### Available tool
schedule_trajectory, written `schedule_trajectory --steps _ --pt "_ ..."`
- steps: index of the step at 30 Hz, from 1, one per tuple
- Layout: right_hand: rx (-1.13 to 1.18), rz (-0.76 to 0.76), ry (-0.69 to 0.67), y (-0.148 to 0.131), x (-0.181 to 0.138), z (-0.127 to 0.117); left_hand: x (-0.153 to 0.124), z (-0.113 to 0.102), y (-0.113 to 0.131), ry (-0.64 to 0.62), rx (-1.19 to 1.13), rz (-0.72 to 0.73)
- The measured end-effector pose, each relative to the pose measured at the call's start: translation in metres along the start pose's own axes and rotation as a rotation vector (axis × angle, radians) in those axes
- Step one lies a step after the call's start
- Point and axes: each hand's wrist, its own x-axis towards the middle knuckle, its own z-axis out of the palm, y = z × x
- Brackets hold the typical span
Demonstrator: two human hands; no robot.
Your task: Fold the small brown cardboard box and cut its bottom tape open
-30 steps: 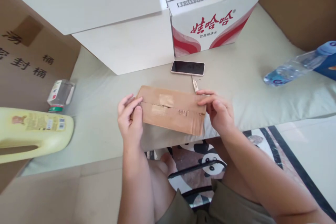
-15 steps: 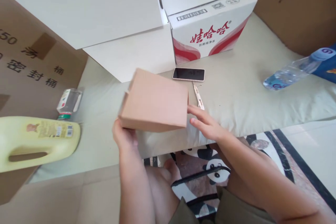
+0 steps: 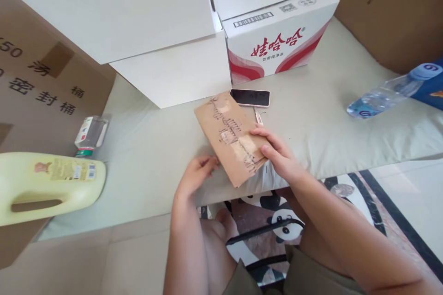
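We are turning over the small cardboard box [image 3: 230, 136] above the cushion's [image 3: 325, 120] front edge, its torn-tape face up. Our right hand [image 3: 277, 154] grips its near end; our left hand [image 3: 195, 175] rests slack beside it. Opening needs the cutter [image 3: 258, 117] by the phone [image 3: 249, 97].
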Motion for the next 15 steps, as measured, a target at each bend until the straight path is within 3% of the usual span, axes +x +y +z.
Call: schedule_trajectory --steps 3,5,10,15 --pt "0.027 -0.02 -0.154 -0.007 0.001 0.001 0.009 -0.004 -0.009 0.482 -0.164 0.242" --pt "0.037 -0.012 -0.233 -0.009 0.002 0.001 0.013 -0.007 -0.017 0.62 -0.256 0.371" --pt "0.027 0.001 -0.286 -0.009 0.001 -0.001 0.019 -0.008 -0.028 0.57 -0.336 0.538" --pt "0.041 -0.031 -0.297 -0.008 0.001 -0.001 0.017 -0.005 -0.025 0.522 -0.329 0.579"
